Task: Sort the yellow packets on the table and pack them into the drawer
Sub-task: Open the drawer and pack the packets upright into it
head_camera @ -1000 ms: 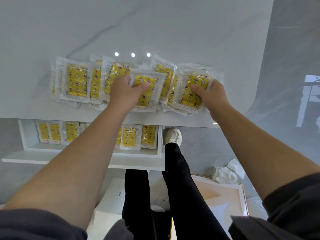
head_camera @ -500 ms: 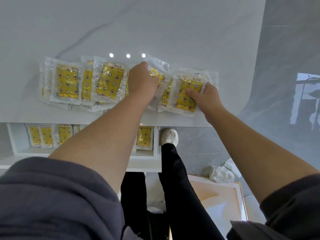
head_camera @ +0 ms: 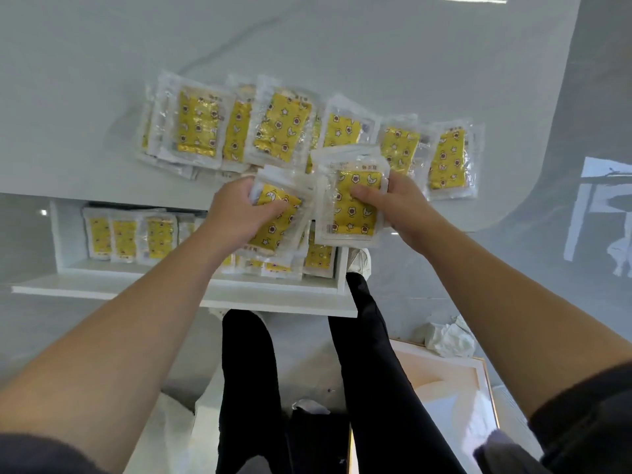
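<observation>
Several yellow packets in clear wrappers [head_camera: 284, 126] lie overlapping in a row on the white table [head_camera: 307, 39]. My left hand [head_camera: 236, 213] is shut on a small stack of yellow packets [head_camera: 277, 220], held tilted over the table's front edge. My right hand [head_camera: 400, 206] grips another stack of yellow packets [head_camera: 352, 203] beside it, thumb on top. Below the edge the white drawer [head_camera: 191, 285] stands pulled out, with a row of yellow packets upright inside [head_camera: 126, 237]; my arms hide part of that row.
My black-trousered legs [head_camera: 369, 371] and a white shoe [head_camera: 359, 265] stand in front of the drawer. On the grey floor at right lie crumpled white paper [head_camera: 448, 340] and a framed pale board [head_camera: 444, 388]. The table's right end curves away.
Both hands have pulled back from the row on the table toward the front edge, each now lifting a stack of packets. The view has tilted down, showing more of the drawer.
</observation>
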Demonstrator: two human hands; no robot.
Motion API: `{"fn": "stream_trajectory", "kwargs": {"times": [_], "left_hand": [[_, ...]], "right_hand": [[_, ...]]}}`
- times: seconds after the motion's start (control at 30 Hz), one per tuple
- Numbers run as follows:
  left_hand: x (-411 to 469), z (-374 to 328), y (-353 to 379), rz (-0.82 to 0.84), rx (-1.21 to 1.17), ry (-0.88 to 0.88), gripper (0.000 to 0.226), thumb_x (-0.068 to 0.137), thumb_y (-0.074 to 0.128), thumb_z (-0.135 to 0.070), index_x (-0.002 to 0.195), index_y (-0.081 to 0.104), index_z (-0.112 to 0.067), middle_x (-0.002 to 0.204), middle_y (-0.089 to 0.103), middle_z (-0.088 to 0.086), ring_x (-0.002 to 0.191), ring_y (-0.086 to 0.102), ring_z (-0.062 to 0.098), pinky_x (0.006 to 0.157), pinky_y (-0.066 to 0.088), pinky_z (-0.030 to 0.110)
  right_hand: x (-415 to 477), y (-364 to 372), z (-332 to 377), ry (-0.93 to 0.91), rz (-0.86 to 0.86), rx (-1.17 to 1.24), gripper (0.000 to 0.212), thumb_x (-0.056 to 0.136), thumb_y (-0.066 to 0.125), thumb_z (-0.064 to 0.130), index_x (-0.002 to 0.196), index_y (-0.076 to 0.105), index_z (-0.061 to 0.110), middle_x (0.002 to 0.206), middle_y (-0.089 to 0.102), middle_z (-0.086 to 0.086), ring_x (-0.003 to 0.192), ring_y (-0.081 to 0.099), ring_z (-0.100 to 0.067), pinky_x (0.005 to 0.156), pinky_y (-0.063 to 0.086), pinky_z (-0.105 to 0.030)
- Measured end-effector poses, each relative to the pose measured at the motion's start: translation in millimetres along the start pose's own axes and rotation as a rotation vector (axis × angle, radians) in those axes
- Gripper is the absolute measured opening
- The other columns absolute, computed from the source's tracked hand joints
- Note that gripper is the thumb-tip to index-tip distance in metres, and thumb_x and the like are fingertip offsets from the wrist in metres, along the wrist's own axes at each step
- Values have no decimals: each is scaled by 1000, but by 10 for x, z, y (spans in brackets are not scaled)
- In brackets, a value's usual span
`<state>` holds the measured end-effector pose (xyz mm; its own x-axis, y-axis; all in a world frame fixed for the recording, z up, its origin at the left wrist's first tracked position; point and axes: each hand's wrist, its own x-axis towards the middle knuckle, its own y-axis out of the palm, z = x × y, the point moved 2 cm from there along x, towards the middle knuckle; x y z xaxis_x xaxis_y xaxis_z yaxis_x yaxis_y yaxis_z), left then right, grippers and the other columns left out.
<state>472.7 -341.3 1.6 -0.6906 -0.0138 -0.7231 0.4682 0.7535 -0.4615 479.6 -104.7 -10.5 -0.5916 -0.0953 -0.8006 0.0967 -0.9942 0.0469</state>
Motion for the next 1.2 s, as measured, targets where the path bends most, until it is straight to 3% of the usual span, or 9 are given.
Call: {"fn": "stream_trajectory", "kwargs": {"times": [0.13, 0.3, 0.47, 0.6, 0.67, 0.83, 0.93, 1.07, 1.2], "left_hand": [[-155, 708, -322, 68, 10, -37, 36, 83, 72, -34, 94, 63, -2, 67, 49, 3, 60, 47, 17, 54, 34, 27], [-160, 1630, -779, 43, -64, -116, 12, 85, 71, -29, 91, 64, -22, 77, 61, -7, 70, 56, 10, 57, 42, 24], [113, 2418, -1081, -17, -165, -254, 25, 89, 66, -31, 109, 61, -19, 102, 63, -3, 93, 58, 18, 71, 43, 28], [438, 2756, -1131, -38, -156, -286, 27, 89, 65, -34, 112, 59, -19, 99, 60, -4, 97, 57, 20, 68, 41, 27], [595, 2858, -1113, -53, -169, -283, 35, 90, 64, -34, 119, 57, -16, 108, 58, -3, 100, 54, 19, 76, 41, 30], [893, 3016, -1047, -12, -142, -236, 49, 91, 64, -33, 133, 48, -14, 122, 50, -6, 110, 49, 16, 84, 37, 29], [996, 3145, -1069, 12, -54, -239, 59, 91, 63, -36, 141, 41, -13, 146, 42, 4, 129, 44, 25, 89, 35, 28], [1020, 3222, -1147, 19, -2, -214, 61, 91, 62, -36, 142, 39, -12, 150, 38, 8, 135, 40, 27, 95, 34, 29], [1014, 3233, -1224, 12, 82, -165, 55, 92, 61, -35, 138, 44, -10, 148, 41, 9, 133, 42, 27, 98, 36, 30]], "right_hand": [[-120, 655, -234, 15, 26, -48, 28, 83, 75, 20, 110, 66, 15, 104, 74, -5, 95, 72, -20, 86, 57, -41], [-91, 1517, -759, 146, 12, -100, 32, 81, 77, 21, 110, 66, 12, 101, 74, -4, 90, 73, -19, 84, 58, -40], [238, 2134, -1189, 272, -94, -50, 40, 78, 79, 28, 112, 64, 12, 104, 73, -7, 92, 72, -22, 83, 58, -42], [636, 2396, -1399, 273, -196, -95, 104, 44, 82, 61, 130, 52, 10, 118, 67, -6, 106, 65, -26, 93, 53, -49], [822, 2531, -1456, 271, -199, -113, 116, 44, 78, 63, 140, 41, 10, 130, 60, -8, 113, 61, -27, 96, 51, -49], [1093, 2956, -1442, 273, -164, -240, 81, 86, 70, 34, 150, 27, 10, 129, 54, 2, 95, 59, -16, 88, 51, -35], [1193, 3105, -1526, 261, -176, -265, 73, 84, 70, 34, 144, 36, 9, 127, 59, -6, 96, 64, -19, 84, 56, -38], [1214, 3166, -1560, 240, -183, -301, 71, 87, 69, 34, 145, 35, 9, 129, 58, -2, 87, 62, -12, 66, 52, -26], [1201, 3239, -1473, 207, -169, -294, 47, 88, 68, 30, 129, 49, 14, 109, 66, 0, 92, 67, -19, 78, 58, -36]]}}
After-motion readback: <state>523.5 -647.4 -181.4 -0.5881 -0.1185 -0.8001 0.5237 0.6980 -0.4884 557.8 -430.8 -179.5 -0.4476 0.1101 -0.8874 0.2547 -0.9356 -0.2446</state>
